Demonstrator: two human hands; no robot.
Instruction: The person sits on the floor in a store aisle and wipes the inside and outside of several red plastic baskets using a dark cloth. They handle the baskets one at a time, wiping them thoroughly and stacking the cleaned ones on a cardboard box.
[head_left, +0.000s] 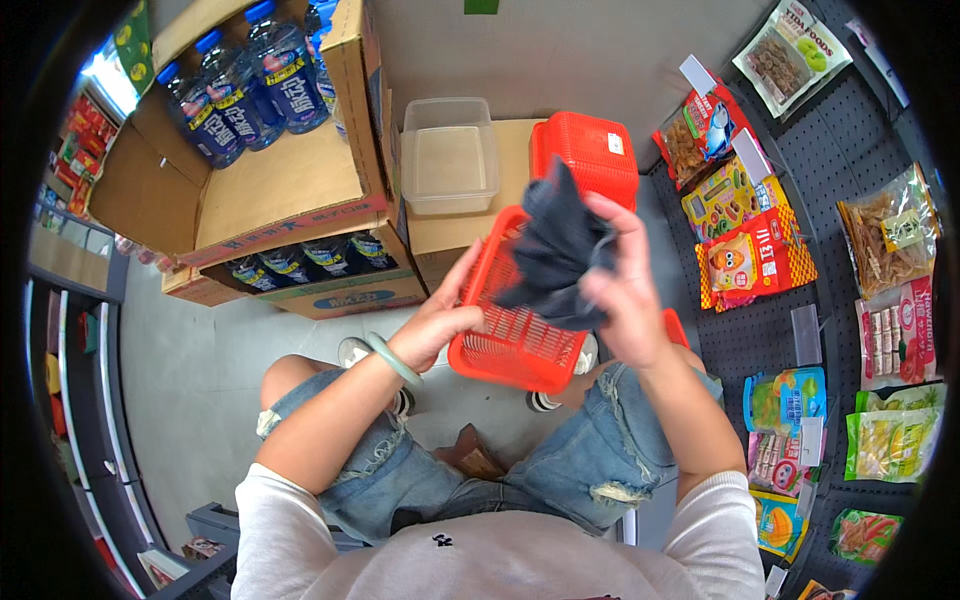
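My left hand (442, 322) holds the left side of a red perforated plastic basket (517, 367), tilted above the floor between my knees. My right hand (626, 292) grips a crumpled dark cloth (559, 247) over the basket's right part, hiding some of its inside. Beyond them, a clear plastic container (450, 169) and upturned red baskets (585, 154) rest on a cardboard box (517, 135). Part of another red item (675, 328) shows behind my right wrist.
At the left stand open cardboard cartons (281, 202) with blue-capped drink bottles (285, 71). Bagged snacks (757, 259) hang on a dark pegboard rack (810, 165) close at the right. A wall (525, 60) rises ahead. Dark shelves (82, 390) line the far left.
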